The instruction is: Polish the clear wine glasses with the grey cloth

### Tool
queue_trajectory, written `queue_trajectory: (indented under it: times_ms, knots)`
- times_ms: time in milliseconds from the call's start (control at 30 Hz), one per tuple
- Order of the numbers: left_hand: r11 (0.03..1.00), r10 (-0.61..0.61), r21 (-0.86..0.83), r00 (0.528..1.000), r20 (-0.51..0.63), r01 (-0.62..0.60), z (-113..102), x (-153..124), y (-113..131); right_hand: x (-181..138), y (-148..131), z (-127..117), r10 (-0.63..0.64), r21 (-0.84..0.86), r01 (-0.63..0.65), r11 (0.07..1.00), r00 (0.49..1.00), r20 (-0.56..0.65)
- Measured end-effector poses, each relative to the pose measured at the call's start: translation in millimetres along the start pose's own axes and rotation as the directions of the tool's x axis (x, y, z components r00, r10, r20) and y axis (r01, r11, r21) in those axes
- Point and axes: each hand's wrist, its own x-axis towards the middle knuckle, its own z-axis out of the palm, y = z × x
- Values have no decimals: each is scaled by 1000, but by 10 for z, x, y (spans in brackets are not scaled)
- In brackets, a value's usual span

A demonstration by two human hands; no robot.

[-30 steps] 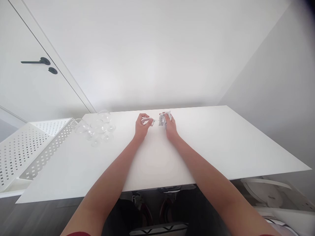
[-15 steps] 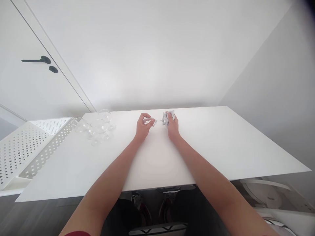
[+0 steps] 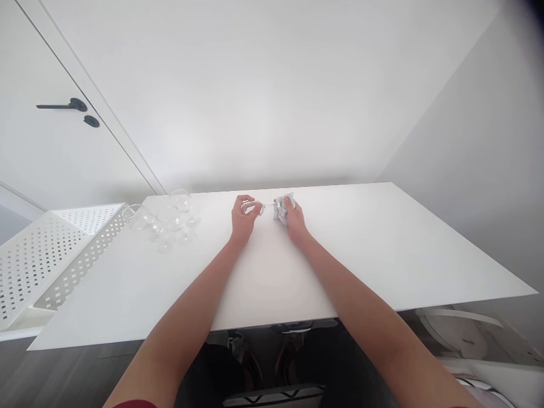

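Observation:
My left hand (image 3: 243,218) is closed around the bowl of a clear wine glass (image 3: 254,208), which lies sideways with its stem pointing right. In my right hand (image 3: 294,217) is a crumpled white cloth with grey marks (image 3: 281,208), pressed around the foot end of the glass. The foot itself is hidden by the cloth. Both hands are above the back middle of the white table (image 3: 272,277).
Several clear stemmed glasses (image 3: 170,218) stand at the table's back left. A white perforated shelf unit (image 3: 46,249) adjoins the left edge. Behind are a wall (image 3: 272,102) and a door with a dark handle (image 3: 63,106). A white chair-like object (image 3: 459,334) is below right.
Both hands have shifted slightly left with the glass and cloth. The cloth is now closer around the foot end, and the right hand has turned a little.

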Motion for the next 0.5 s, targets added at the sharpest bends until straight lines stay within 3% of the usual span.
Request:
queue_trajectory:
  times_ms: [67,133,200,300,367,500]
  knots:
    - [1000,-10,4,1000,-3,10,0,1,-1,-8,-3,4,-54,-12,54,998,998,-19]
    - [1000,-18,-4,998,63,18,3,-2,-2,-15,-13,-1,-108,-22,107,994,993,-38]
    - [1000,-15,-11,994,110,16,5,-1,-7,-20,-25,-9,-74,-25,73,997,997,-38]
    - [1000,-9,-5,1000,27,9,0,12,-19,-27,-35,-10,-3,0,3,1000,1000,15]
    - [1000,-7,-11,1000,-11,7,-5,20,-23,-29,-37,-7,-46,19,45,999,999,29]
    - [1000,-11,-26,994,109,14,-5,14,-17,-10,-25,-22,-59,6,59,998,998,4]
